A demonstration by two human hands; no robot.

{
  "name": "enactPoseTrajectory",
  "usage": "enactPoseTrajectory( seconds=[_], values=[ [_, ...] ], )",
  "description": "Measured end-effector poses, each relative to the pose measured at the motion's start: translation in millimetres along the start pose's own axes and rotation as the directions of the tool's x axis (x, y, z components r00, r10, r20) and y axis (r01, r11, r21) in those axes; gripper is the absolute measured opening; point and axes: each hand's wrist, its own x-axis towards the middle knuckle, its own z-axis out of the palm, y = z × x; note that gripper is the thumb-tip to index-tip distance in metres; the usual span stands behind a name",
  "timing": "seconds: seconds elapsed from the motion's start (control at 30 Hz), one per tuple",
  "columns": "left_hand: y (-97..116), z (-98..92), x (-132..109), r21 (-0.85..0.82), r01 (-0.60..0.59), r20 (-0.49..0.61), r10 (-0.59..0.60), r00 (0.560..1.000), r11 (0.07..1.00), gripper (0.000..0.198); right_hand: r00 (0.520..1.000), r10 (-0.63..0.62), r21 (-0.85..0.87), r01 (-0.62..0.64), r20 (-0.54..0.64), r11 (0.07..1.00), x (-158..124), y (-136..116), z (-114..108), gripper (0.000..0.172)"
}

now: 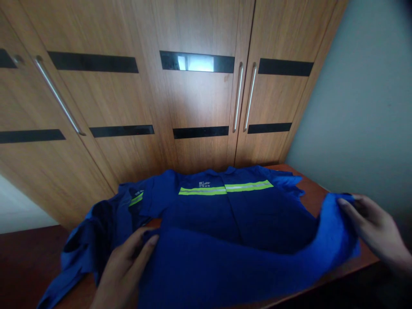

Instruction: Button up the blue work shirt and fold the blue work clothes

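A blue work jacket (202, 214) with a yellow-green reflective stripe across the chest and a small pale print lies spread on a reddish-brown surface. Its near part is lifted toward me. Pinched in my left hand (127, 266) is the left corner of that near edge, between thumb and fingers. On the other side, my right hand (375, 227) grips the right corner, which stands up higher. Between the two hands the cloth sags a little. Part of each hand's fingers is hidden behind the fabric.
More blue clothing (109, 219) with a similar stripe lies crumpled at the left. The reddish-brown surface (313, 195) meets a wooden wardrobe (199, 98) with metal handles behind. A pale wall (363, 111) rises on the right.
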Motion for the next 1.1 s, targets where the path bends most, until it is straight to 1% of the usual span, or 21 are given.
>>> enactPoseTrajectory(
  seconds=[0.03,0.07,0.1,0.17,0.2,0.23,0.3,0.37,0.4,0.5,0.6,0.67,0.73,0.8,0.87,0.93,1.0,1.1],
  values=[
    [4,2.4,18,-0.008,-0.007,-0.036,0.006,0.999,1.0,0.046,0.999,-0.015,0.077,0.012,0.03,0.997,16,-9,16,0.037],
    [4,6.3,36,-0.001,-0.014,-0.075,0.014,0.997,1.0,0.045,0.999,-0.03,0.085,0.027,0.035,0.996,30,-18,31,0.039],
    [1,11.8,52,0.025,-0.021,-0.086,0.023,0.996,0.999,0.043,0.997,-0.049,0.063,0.045,0.062,0.997,41,-25,47,0.041],
    [-14,25.4,76,0.114,-0.005,-0.127,0.02,0.992,0.993,0.04,0.991,-0.06,-0.025,0.063,0.119,0.998,54,-32,77,0.045],
    [-24,32.5,84,0.183,0.027,-0.104,-0.008,0.995,0.983,0.04,0.983,-0.05,-0.083,0.066,0.179,0.994,56,-32,92,0.047],
    [-34,39.0,89,0.246,0.052,-0.06,-0.038,0.997,0.968,0.04,0.969,-0.033,-0.14,0.07,0.246,0.988,55,-29,105,0.048],
    [-51,48.5,92,0.32,0.083,-0.006,-0.086,0.996,0.944,0.042,0.927,-0.003,-0.236,0.098,0.375,0.967,48,-17,126,0.051],
    [-58,52.4,89,0.338,0.074,0.029,-0.089,0.996,0.938,0.04,0.902,0.015,-0.304,0.129,0.431,0.944,39,-2,140,0.053],
    [-59,52.5,87,0.338,0.059,0.044,-0.078,0.996,0.939,0.038,0.901,0.02,-0.331,0.138,0.434,0.934,35,5,143,0.053],
    [-54,49.1,82,0.335,0.037,0.076,-0.066,0.995,0.942,0.036,0.904,0.027,-0.37,0.147,0.426,0.917,29,22,144,0.054],
    [-54,45.0,78,0.291,0.099,0.062,-0.122,0.991,0.951,0.045,0.906,0.04,-0.364,0.129,0.422,0.922,27,33,135,0.055],
    [-58,43.5,74,0.194,0.158,0.066,-0.173,0.983,0.968,0.05,0.909,0.069,-0.362,0.093,0.412,0.927,25,39,128,0.054],
    [-64,43.2,68,0.038,0.222,0.112,-0.225,0.968,0.974,0.053,0.909,0.09,-0.356,0.067,0.407,0.932,22,44,121,0.049],
    [-68,43.4,60,-0.114,0.285,0.175,-0.263,0.949,0.952,0.055,0.909,0.09,-0.343,0.061,0.407,0.937,18,46,116,0.043],
    [-69,43.7,53,-0.192,0.315,0.218,-0.273,0.937,0.929,0.054,0.913,0.095,-0.354,0.057,0.397,0.934,15,47,113,0.041],
    [-68,43.9,46,-0.191,0.303,0.232,-0.258,0.938,0.933,0.047,0.913,0.121,-0.399,0.049,0.39,0.916,12,45,111,0.042],
    [-67,44.3,40,-0.145,0.269,0.245,-0.229,0.942,0.952,0.041,0.91,0.148,-0.453,0.048,0.388,0.89,7,42,110,0.044],
    [-68,45.7,33,-0.073,0.204,0.241,-0.182,0.953,0.976,0.037,0.916,0.137,-0.497,0.076,0.378,0.865,-5,41,107,0.048]
  ],
)
